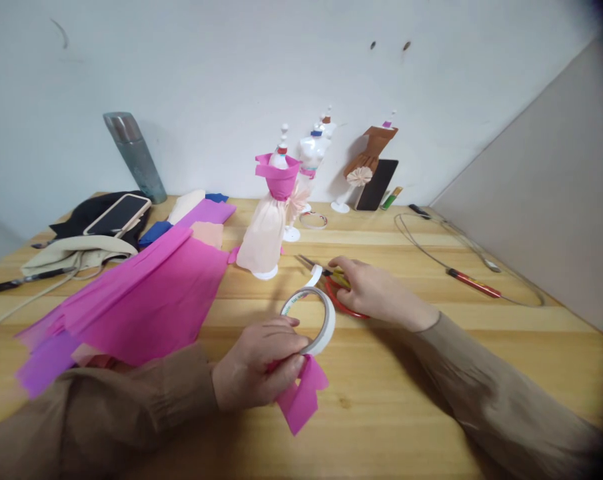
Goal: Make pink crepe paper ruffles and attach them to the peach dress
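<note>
My left hand [261,360] is closed around the lower edge of a roll of white tape [327,330]. A torn-looking piece of pink crepe paper [301,403] hangs from the same fingers. From the roll's top, a loose tape end curls up beside the scissors. My right hand [381,293] is closed on the handles of the scissors [337,301], which are red and yellow. Their blades point to the far left, low over the table. Beyond them stands a small dress form [281,183] with a pink paper top and a pale skirt.
Pink crepe sheets [156,300] spread over the left side, near a phone [118,215] and a tilted bottle [138,160]. More dress forms [312,153] stand at the wall, one in a brown dress [368,153]. A cable with a red handle [474,283] lies right.
</note>
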A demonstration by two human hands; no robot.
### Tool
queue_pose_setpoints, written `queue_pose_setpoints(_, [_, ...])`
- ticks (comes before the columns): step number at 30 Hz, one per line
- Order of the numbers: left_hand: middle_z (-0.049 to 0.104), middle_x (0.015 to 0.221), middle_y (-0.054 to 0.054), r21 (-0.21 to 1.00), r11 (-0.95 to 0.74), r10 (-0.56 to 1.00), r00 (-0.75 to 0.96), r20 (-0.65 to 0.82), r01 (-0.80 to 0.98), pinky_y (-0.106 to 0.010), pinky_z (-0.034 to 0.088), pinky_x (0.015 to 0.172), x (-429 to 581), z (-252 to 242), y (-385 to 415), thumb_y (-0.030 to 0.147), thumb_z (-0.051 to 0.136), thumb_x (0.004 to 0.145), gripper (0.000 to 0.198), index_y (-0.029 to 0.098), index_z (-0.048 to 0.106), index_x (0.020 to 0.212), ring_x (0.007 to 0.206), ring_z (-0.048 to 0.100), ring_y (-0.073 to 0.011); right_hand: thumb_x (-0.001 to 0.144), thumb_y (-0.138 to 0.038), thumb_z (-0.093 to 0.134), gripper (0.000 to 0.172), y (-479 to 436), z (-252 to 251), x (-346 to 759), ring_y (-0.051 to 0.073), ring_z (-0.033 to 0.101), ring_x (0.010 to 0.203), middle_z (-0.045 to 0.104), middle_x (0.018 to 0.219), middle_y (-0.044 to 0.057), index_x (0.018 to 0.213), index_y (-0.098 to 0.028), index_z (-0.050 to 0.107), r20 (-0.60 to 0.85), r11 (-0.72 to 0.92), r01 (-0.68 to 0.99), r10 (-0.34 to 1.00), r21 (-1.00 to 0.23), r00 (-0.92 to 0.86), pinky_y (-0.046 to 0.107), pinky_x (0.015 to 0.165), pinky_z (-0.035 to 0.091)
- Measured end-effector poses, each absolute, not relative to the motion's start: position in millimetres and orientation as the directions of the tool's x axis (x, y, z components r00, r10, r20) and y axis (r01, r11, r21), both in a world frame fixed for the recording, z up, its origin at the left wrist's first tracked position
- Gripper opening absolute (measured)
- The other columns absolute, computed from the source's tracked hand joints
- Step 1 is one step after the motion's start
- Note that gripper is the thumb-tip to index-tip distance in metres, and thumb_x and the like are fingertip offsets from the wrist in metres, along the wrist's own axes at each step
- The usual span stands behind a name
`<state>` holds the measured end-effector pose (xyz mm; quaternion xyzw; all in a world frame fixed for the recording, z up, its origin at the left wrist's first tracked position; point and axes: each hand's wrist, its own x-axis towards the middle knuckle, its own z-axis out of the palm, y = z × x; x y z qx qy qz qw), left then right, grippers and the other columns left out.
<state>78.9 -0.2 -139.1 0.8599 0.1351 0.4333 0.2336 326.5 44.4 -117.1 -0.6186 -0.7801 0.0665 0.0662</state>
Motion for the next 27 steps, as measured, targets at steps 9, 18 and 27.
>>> queue_pose_setpoints(9, [0.056, 0.059, 0.001, 0.541, -0.84, 0.478, 0.535, 0.697, 0.046, -0.03, 0.053, 0.089, 79, -141, 2, 0.008, 0.046, 0.085, 0.014, 0.017, 0.053, 0.076, 0.056, 0.05, -0.011, 0.081, -0.035, 0.066, 0.059, 48, -108, 349, 0.018, 0.066, 0.074, 0.069, 0.092, 0.009, 0.134, -0.015, 0.049, -0.157, -0.012, 0.455, 0.946, -0.89, -0.283, 0.028, 0.06, 0.053])
queue_pose_setpoints(18, [0.045, 0.06, 0.0, 0.725, -0.684, 0.658, 0.498, 0.564, 0.082, -0.024, 0.039, 0.058, 78, -134, 3, 0.012, 0.042, 0.088, 0.024, 0.017, 0.044, 0.065, 0.058, 0.043, -0.011, 0.079, -0.057, 0.064, 0.061, 36, -117, 393, 0.019, 0.061, 0.07, 0.069, 0.094, 0.011, 0.129, -0.022, 0.058, -0.295, -0.184, 0.272, 0.841, -0.945, -0.453, 0.031, 0.057, 0.047])
queue_pose_setpoints(27, [0.045, 0.061, 0.0, 0.692, -0.72, 0.614, 0.508, 0.604, 0.047, -0.024, 0.041, 0.06, 78, -138, 2, 0.01, 0.043, 0.087, 0.021, 0.017, 0.046, 0.067, 0.06, 0.044, -0.0113, 0.082, -0.052, 0.064, 0.054, 28, -113, 380, 0.018, 0.059, 0.077, 0.064, 0.105, 0.012, 0.128, -0.024, 0.055, -0.251, -0.187, 0.168, 0.667, -0.968, -0.702, 0.031, 0.066, 0.046])
